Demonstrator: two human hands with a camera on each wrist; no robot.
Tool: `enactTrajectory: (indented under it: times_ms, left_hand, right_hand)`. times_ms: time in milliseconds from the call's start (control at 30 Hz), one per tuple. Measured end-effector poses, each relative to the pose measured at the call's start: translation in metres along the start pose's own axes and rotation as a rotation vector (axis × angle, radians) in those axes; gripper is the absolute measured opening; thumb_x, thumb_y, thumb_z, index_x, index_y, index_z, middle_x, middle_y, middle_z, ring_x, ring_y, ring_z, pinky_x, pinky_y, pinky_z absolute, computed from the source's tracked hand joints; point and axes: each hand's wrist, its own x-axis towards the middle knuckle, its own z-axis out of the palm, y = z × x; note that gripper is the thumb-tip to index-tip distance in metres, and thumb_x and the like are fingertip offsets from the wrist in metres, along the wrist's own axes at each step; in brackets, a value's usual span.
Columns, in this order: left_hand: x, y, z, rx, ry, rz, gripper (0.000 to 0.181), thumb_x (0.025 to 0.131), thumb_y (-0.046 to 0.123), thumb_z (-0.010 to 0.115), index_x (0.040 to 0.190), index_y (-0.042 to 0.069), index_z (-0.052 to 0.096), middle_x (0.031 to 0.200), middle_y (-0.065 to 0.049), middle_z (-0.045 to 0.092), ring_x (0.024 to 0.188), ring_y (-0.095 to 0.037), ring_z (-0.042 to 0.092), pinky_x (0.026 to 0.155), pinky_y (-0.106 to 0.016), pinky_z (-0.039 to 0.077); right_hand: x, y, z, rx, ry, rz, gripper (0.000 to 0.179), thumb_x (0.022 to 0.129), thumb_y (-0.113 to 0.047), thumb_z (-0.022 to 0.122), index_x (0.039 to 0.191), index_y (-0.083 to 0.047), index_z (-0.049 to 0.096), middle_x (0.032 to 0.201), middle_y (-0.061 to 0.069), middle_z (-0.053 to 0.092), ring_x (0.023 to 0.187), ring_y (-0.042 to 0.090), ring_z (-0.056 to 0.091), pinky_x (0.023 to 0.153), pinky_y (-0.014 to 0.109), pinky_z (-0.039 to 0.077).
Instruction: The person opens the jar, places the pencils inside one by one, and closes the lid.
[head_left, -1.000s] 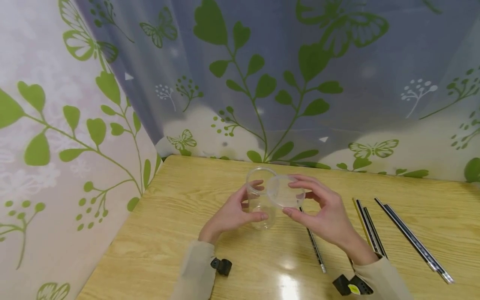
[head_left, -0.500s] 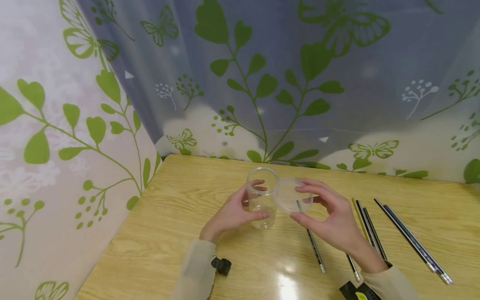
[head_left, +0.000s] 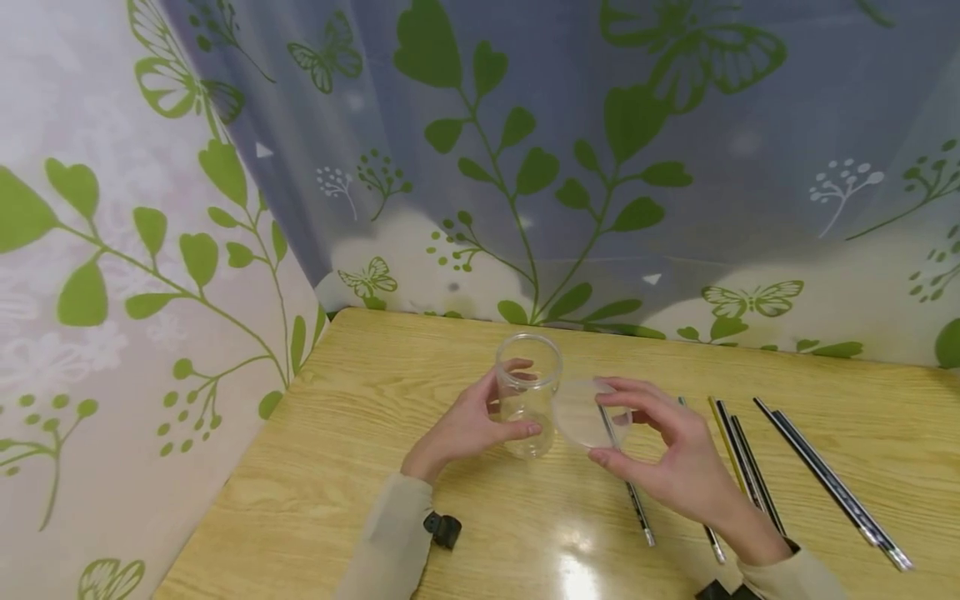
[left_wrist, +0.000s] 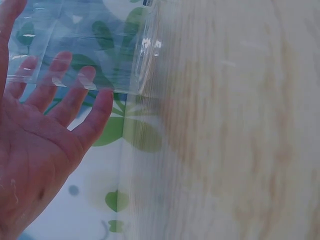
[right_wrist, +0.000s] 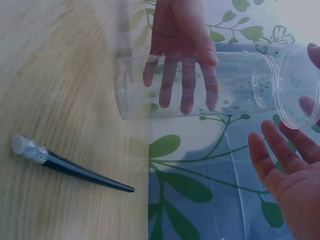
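A clear, uncapped plastic jar (head_left: 529,398) stands upright on the wooden table, left of the picture's lower middle. My left hand (head_left: 471,432) grips its side, thumb in front and fingers behind. Just right of the jar's rim, my right hand (head_left: 675,454) pinches a round translucent lid (head_left: 579,414) by its edge, between thumb and fingers. In the right wrist view the lid (right_wrist: 299,82) appears close beside the jar's mouth; whether they touch I cannot tell. From the left wrist, the jar (left_wrist: 95,45) shows with the fingers (left_wrist: 95,112) against its wall. I see nothing inside the jar.
A dark pencil (head_left: 639,512) lies under the lid and right hand, another (head_left: 712,542) partly beneath the right wrist. Farther right are several dark pencils (head_left: 825,477) and a yellowish one (head_left: 724,446). A leaf-patterned cloth (head_left: 465,275) hangs along the table's back and left edges.
The right hand has drawn the lid right and down, away from over the jar's mouth to beside it. The left hand and jar stay nearly still.
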Motion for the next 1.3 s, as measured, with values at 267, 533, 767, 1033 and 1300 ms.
enactTrajectory:
  times_ms: [267, 533, 767, 1033, 1300]
  left_hand:
    - [0.001, 0.001, -0.002, 0.01, 0.006, -0.029, 0.078, 0.086, 0.034, 0.084, 0.147, 0.05, 0.04, 0.149, 0.016, 0.055, 0.142, -0.023, 0.051, 0.117, -0.051, 0.041]
    - [0.002, -0.003, -0.012, -0.007, 0.034, -0.059, 0.077, 0.085, 0.035, 0.085, 0.147, 0.051, 0.041, 0.147, 0.013, 0.056, 0.141, -0.021, 0.051, 0.119, -0.052, 0.038]
    - [0.004, -0.006, -0.012, -0.015, 0.026, -0.055, 0.078, 0.086, 0.035, 0.085, 0.148, 0.05, 0.04, 0.149, 0.01, 0.054, 0.142, -0.022, 0.05, 0.12, -0.054, 0.036]
    - [0.002, -0.004, -0.011, -0.01, 0.024, -0.057, 0.077, 0.087, 0.036, 0.083, 0.149, 0.05, 0.04, 0.149, 0.012, 0.055, 0.142, -0.018, 0.049, 0.12, -0.055, 0.035]
    - [0.002, -0.003, -0.012, -0.021, 0.019, -0.062, 0.077, 0.086, 0.034, 0.084, 0.148, 0.05, 0.04, 0.148, 0.011, 0.056, 0.143, -0.022, 0.049, 0.12, -0.053, 0.036]
  right_hand:
    - [-0.013, 0.005, 0.0, -0.011, -0.03, 0.037, 0.058, 0.07, 0.003, 0.09, 0.122, -0.01, 0.069, 0.139, 0.003, 0.064, 0.122, -0.002, 0.058, 0.087, 0.019, 0.056]
    - [-0.025, 0.01, 0.006, -0.013, -0.067, 0.042, 0.058, 0.071, -0.001, 0.091, 0.123, -0.017, 0.069, 0.138, 0.006, 0.064, 0.121, -0.003, 0.059, 0.087, 0.021, 0.057]
    - [-0.032, 0.014, 0.01, -0.005, -0.117, 0.026, 0.057, 0.073, -0.006, 0.091, 0.123, -0.023, 0.069, 0.136, 0.006, 0.066, 0.105, 0.001, 0.063, 0.081, 0.028, 0.059]
    - [-0.038, 0.016, 0.012, 0.015, -0.245, 0.061, 0.048, 0.08, -0.019, 0.09, 0.121, -0.028, 0.068, 0.135, 0.007, 0.067, 0.117, 0.003, 0.062, 0.079, 0.028, 0.058]
    - [-0.045, 0.021, 0.019, 0.031, -0.405, 0.057, 0.04, 0.086, -0.03, 0.085, 0.121, -0.026, 0.067, 0.137, 0.008, 0.067, 0.119, 0.007, 0.064, 0.082, 0.028, 0.058]
